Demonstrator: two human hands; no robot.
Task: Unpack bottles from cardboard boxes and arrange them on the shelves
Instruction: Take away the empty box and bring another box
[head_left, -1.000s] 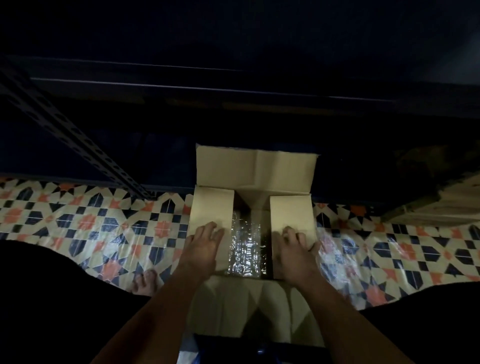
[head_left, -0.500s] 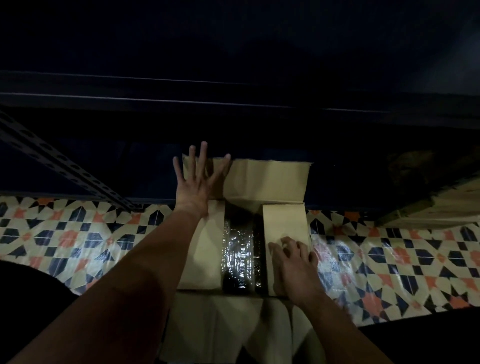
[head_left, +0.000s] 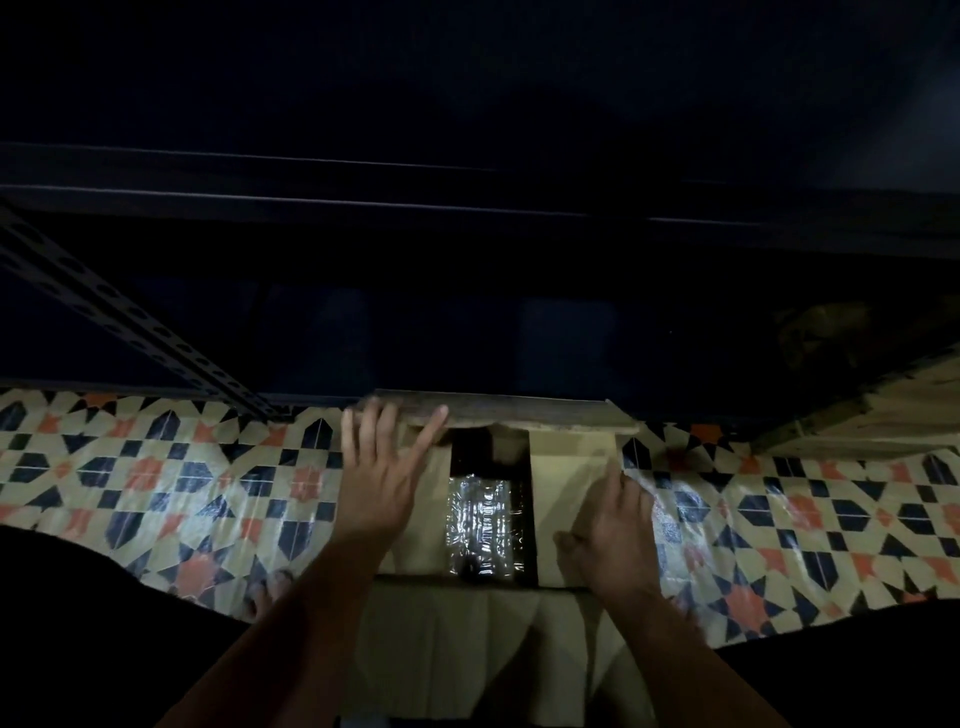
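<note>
A cardboard box stands on the tiled floor below me, its side flaps partly folded in. Through the gap between them shows shiny plastic wrap over the dark contents; no single bottle can be made out. My left hand lies with fingers spread over the left flap, the fingertips touching the far flap, which is folded down towards me. My right hand rests on the outer edge of the right flap, fingers bent over it.
Dark metal shelving rises behind the box, with a slotted upright slanting at the left. The floor is patterned tile. A wooden pallet or crate sits at the right. My bare foot is at the lower left.
The far flap, upright before, has come down towards me under my left hand, which has drawn back. My right hand has slid to the right flap's outer edge.
</note>
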